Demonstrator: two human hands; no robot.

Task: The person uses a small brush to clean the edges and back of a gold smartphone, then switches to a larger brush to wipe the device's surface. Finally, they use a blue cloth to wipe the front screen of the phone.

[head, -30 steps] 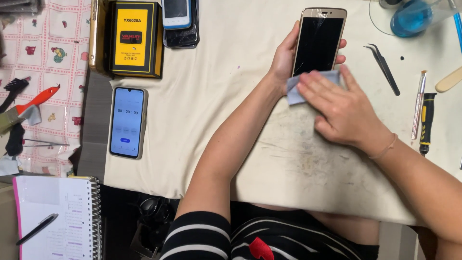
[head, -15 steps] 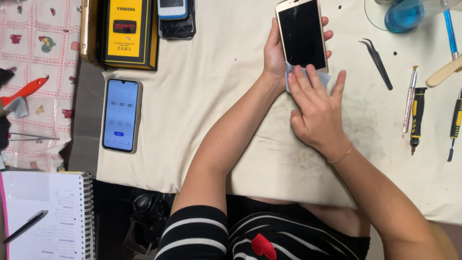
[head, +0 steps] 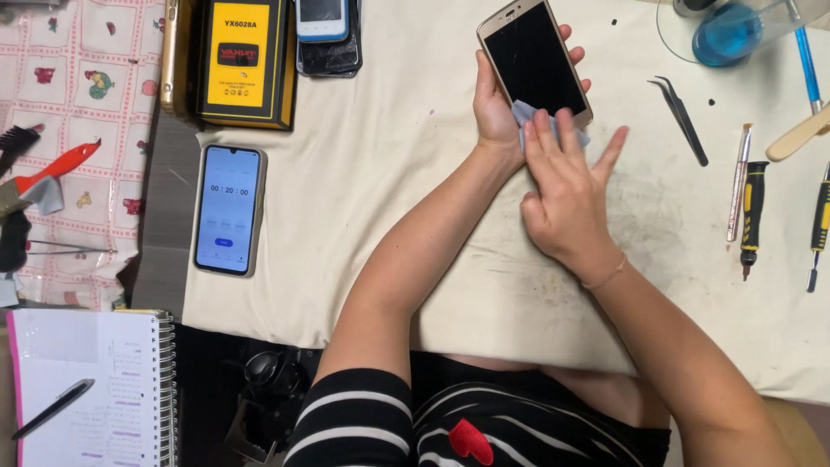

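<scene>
Gripping the gold phone (head: 534, 59) by its edges, the left hand (head: 493, 104) is closed; a pale cloth (head: 529, 114) is pressed under the flat right hand (head: 566, 195). Bare stained sheet (head: 389, 173) is noted alongside; tweezers (head: 680, 105) well apart.

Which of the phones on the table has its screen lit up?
The phone with the blue screen, lying flat left of the arms. The gold phone in the left hand is dark.

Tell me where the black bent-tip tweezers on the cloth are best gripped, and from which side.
Probably at the wider middle of the tweezers, a pinch grip across both arms from above. They lie flat on the cream cloth, with the thin curved tips at the upper left and bare cloth all round, so coming down from the right-hand side looks clear of the gold phone.
</scene>
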